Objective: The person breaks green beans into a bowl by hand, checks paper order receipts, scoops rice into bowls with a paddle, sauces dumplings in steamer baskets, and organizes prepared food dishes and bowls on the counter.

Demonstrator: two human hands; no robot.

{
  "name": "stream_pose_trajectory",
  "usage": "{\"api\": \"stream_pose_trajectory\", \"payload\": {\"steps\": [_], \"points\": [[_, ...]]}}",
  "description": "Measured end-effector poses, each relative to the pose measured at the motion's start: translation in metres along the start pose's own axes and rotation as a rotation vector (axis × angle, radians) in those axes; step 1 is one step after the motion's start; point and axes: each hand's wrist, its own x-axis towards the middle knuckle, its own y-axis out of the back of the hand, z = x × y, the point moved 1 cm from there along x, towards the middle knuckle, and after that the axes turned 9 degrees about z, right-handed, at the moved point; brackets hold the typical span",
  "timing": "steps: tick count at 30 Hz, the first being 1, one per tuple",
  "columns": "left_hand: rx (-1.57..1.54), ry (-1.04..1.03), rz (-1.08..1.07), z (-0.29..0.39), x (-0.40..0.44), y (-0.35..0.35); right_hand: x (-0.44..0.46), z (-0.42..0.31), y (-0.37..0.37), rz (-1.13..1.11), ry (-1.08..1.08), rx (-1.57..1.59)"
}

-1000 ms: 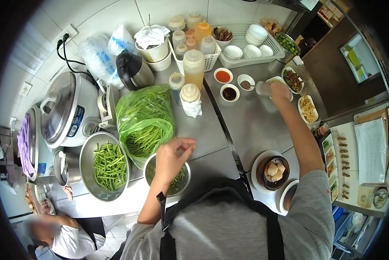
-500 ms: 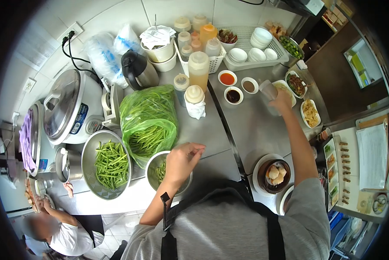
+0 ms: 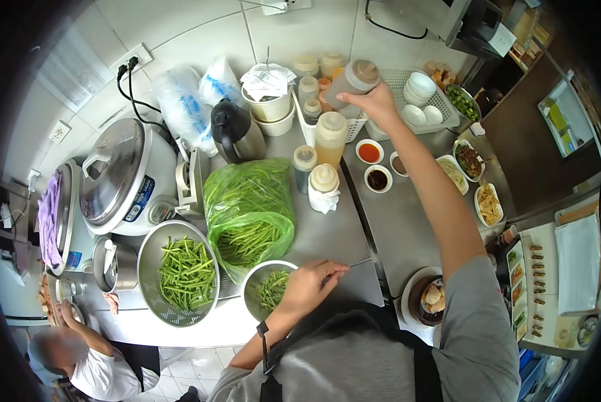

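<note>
1. Check the grip first, lol: right hand point(image 3: 379, 100) wrapped snugly around the bottle point(image 3: 347, 83), thumb on the near side, no gap showing.
2. Spot the bottle up near 1 o'clock, tilted, close by the basket point(image 3: 355, 127).
3. Hold firm but don't crush it. Probably soft plastic, so likely to squirt.
4. Lift high enough to miss the tall bottle point(image 3: 330, 137) at 7 o'clock from there, and don't drip into the red sauce point(image 3: 368, 153) or dark sauce point(image 3: 377, 179) around 5 o'clock.
5. Park the left hand point(image 3: 308, 289) half open, nothing visible in it, by the bowl point(image 3: 248, 295), at 3 o'clock.
</note>
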Motion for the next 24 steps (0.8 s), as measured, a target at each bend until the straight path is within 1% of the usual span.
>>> {"api": "stream_pose_trajectory", "payload": {"steps": [2,5,6,9,12,14,16,17,18,19,20,21,22,23,24], "points": [[0.013,0.004,0.001,-0.005,-0.005,0.006,0.016,0.026,-0.026,-0.020,0.038,-0.054],[-0.005,0.047,0.005,-0.015,-0.010,0.013,0.028,0.050,-0.035,-0.129,-0.194,-0.122],[-0.020,0.066,-0.003,-0.019,-0.012,0.014,0.032,0.058,-0.036,-0.195,-0.130,-0.298],[-0.043,0.080,-0.004,-0.025,-0.010,0.014,0.015,0.024,-0.035,-0.227,0.116,-0.461],[-0.013,0.090,-0.051,-0.018,0.000,0.010,0.021,0.046,-0.043,-0.505,0.078,-0.455],[-0.011,0.052,-0.079,-0.007,0.008,0.006,0.034,0.079,-0.045,-0.738,0.070,-0.531],[-0.034,-0.008,-0.109,0.003,0.012,-0.004,0.001,0.034,0.004,-0.643,0.010,-0.443],[0.009,-0.046,-0.116,0.005,0.011,-0.010,-0.019,0.023,0.033,-0.510,0.015,-0.550],[-0.009,-0.041,-0.138,0.004,0.009,-0.016,-0.044,0.021,0.068,-0.419,0.086,-0.402],[-0.025,-0.034,-0.147,0.004,0.007,-0.023,-0.074,0.003,0.113,-0.389,0.094,-0.404],[-0.059,-0.008,-0.154,0.002,0.003,-0.031,-0.108,-0.009,0.160,-0.299,0.069,-0.474],[-0.091,-0.019,-0.203,-0.002,0.000,-0.039,-0.147,-0.015,0.213,-0.156,0.070,-0.411],[-0.119,-0.030,-0.243,-0.008,-0.003,-0.047,-0.189,-0.014,0.267,0.017,-0.031,-0.456],[-0.143,-0.036,-0.278,-0.009,-0.007,-0.053,-0.239,-0.013,0.322,0.232,-0.291,-0.582],[-0.154,-0.049,-0.296,-0.005,-0.009,-0.059,-0.298,-0.002,0.377,0.420,-0.329,-0.522]]}}
